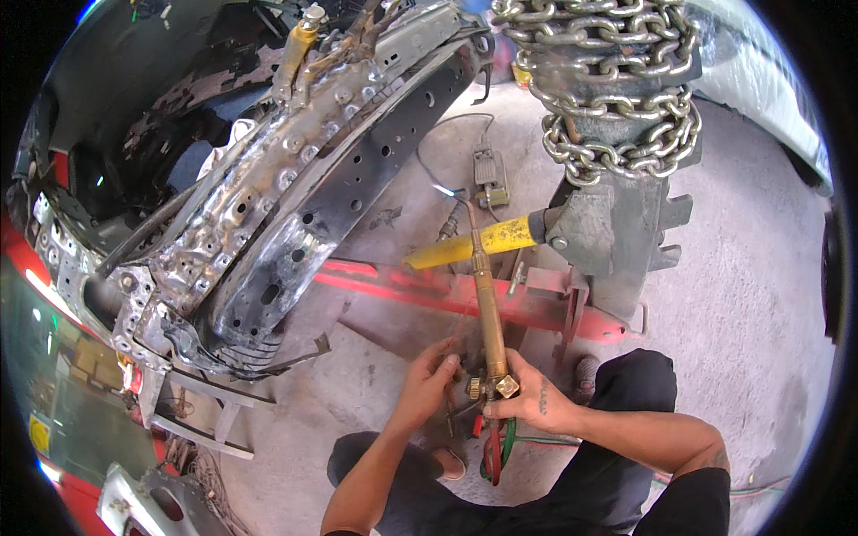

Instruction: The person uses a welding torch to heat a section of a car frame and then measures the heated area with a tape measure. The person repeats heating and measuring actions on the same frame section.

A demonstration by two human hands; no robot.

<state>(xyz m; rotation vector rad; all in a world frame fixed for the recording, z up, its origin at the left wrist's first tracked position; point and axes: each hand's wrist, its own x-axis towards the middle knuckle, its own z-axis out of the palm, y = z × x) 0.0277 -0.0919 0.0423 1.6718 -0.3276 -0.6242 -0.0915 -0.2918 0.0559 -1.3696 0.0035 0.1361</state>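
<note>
A brass gas torch [488, 308] points away from me, its thin bent copper tube ending beside a short bluish-white glow like a flame. My right hand [534, 395] is closed round its lower end, by the valve knobs [507, 386]. Red and green hoses [494, 451] hang from the torch's base between my knees. Just left of the valves, my left hand [431, 384] has its fingers pinched together on a thin rod [450, 415], whose lower part shows below the fingers. The rod's upper end is too faint to follow.
Left stands a stripped car body with a bare metal rail [295, 255]. Ahead are a red beam [429, 290], a yellow cylinder [483, 241] and a grey post wrapped in heavy chain [626, 107]. A foot pedal [487, 170] with a cable lies on the concrete floor [751, 268].
</note>
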